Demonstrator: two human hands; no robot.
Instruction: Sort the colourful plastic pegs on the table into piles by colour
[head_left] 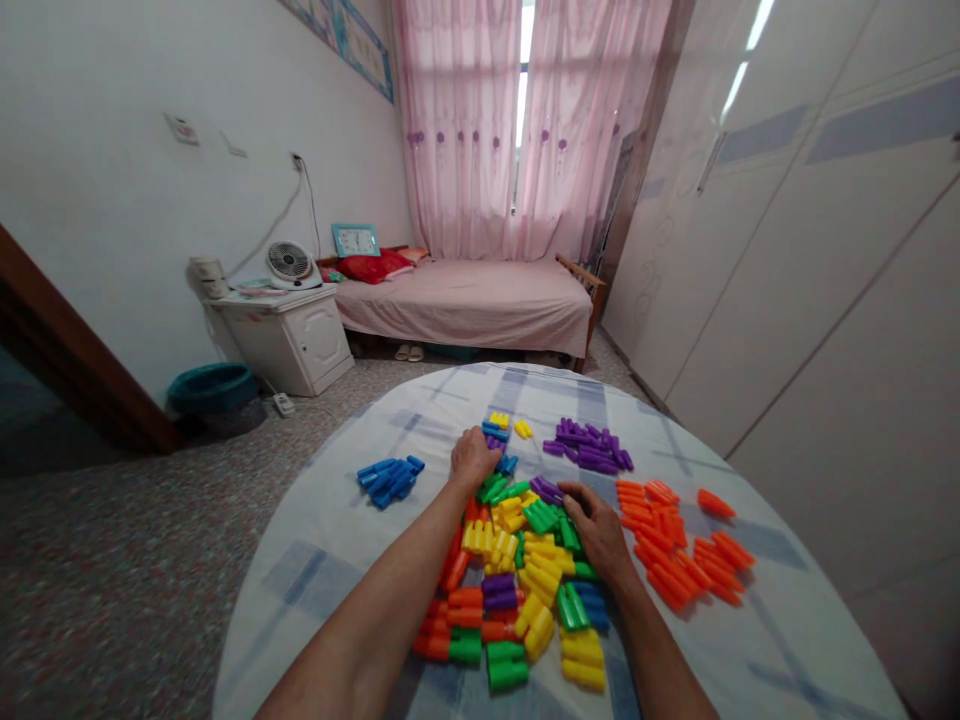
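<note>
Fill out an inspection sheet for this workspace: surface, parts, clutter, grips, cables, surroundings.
Surface: table with a pale, blue-checked cloth, edge curved.
Parts: blue pile on the left; purple pile and orange pile on the right; mixed-colour cluster between the forearms.
Clutter: slippers by the bed; teal bin on the floor.
Left grip: bare hand, at blue and purple pieces; hold unclear.
Right grip: bare hand, fingertips at a purple piece; hold unclear.
Cables: cord from a wall outlet; none seen on the table.
Surroundings: bed, pink curtains, nightstand with fan.
</note>
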